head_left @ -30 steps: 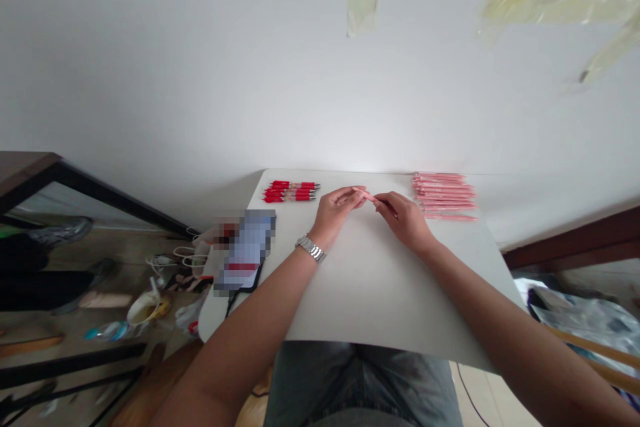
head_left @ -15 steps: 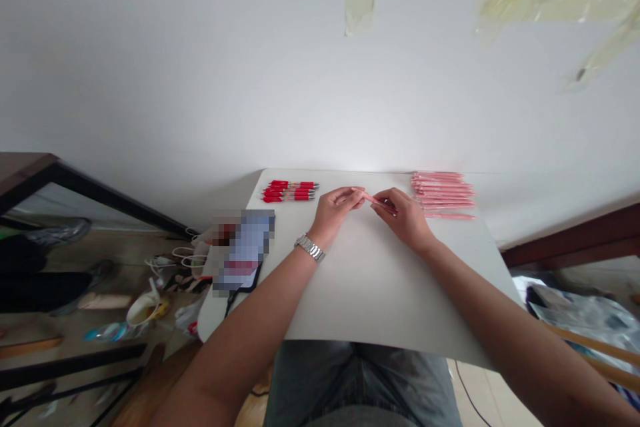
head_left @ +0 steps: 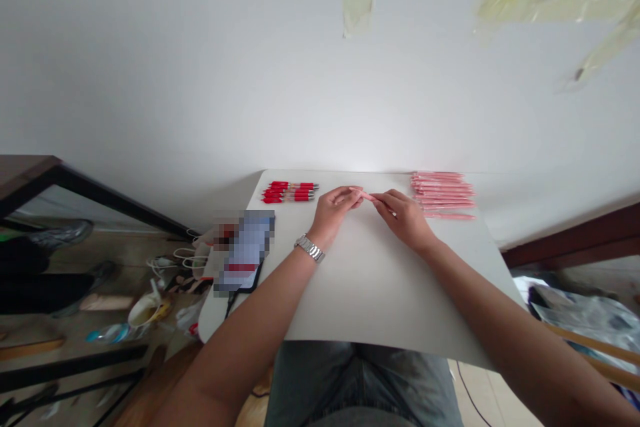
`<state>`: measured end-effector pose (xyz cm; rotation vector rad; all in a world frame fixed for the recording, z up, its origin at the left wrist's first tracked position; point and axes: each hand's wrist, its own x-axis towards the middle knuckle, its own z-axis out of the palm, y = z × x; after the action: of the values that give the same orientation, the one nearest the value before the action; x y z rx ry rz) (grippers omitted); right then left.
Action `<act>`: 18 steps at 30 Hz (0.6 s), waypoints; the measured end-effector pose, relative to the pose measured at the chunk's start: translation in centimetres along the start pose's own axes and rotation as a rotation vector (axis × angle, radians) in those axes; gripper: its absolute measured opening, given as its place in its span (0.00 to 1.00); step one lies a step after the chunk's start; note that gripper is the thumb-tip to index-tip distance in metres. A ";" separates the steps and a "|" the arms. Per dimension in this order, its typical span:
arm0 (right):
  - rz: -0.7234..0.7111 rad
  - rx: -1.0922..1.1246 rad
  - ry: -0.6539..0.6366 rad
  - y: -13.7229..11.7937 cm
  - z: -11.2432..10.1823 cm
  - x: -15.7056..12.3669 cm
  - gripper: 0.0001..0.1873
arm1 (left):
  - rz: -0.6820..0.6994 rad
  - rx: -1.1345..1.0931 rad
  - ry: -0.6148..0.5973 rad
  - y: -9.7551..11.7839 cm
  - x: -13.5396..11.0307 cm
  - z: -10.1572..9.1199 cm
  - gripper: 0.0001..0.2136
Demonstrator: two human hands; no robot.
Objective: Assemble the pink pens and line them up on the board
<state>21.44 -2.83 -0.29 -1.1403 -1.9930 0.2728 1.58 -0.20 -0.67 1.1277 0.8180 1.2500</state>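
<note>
**Two-handed grip on a pink pen (head_left: 367, 195): hazards and materials**

Hazards, left to right. The phone (head_left: 247, 247) lies close to the left edge of the white table (head_left: 360, 293); a snag on its black cable (head_left: 230, 305) could drag it off. The red pens (head_left: 290, 192) lie loose at the far left; a nudge from the left hand (head_left: 334, 210) could set one rolling. That hand pinches the left end of the pink pen between thumb and fingers, at the far middle of the table, apparently just above the surface. The right hand (head_left: 404, 219) pinches the right end. Should either pinch slacken, or the two hands push out of line, I judge that the pen could slip and drop. A sweep of the right knuckles could disturb the pink pens (head_left: 443, 190) at the far right.

Materials, same order. The phone is a flat slab; its screen is too blurred to read. The red pens are bright, with silver tips. The watch (head_left: 310, 247) on the left wrist has a linked metal band. The held pen looks smooth, slim and plastic. The table has rounded corners. The pink pens are thin, pale and close-packed, one slightly apart at the near side.
</note>
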 end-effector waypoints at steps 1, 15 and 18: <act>-0.002 -0.009 -0.002 0.0 -0.1 0.0 0.14 | -0.002 -0.003 0.001 0.0 0.0 0.0 0.16; 0.088 -0.025 -0.006 -0.1 -0.1 -0.2 0.10 | -0.009 -0.008 0.001 -0.1 0.1 0.0 0.16; 0.050 -0.027 -0.012 -0.3 -0.1 0.0 0.15 | -0.008 0.000 0.011 0.0 0.1 0.0 0.17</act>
<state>21.37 -3.01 -0.10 -1.2089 -1.9859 0.2801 1.57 -0.12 -0.70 1.1180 0.8303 1.2510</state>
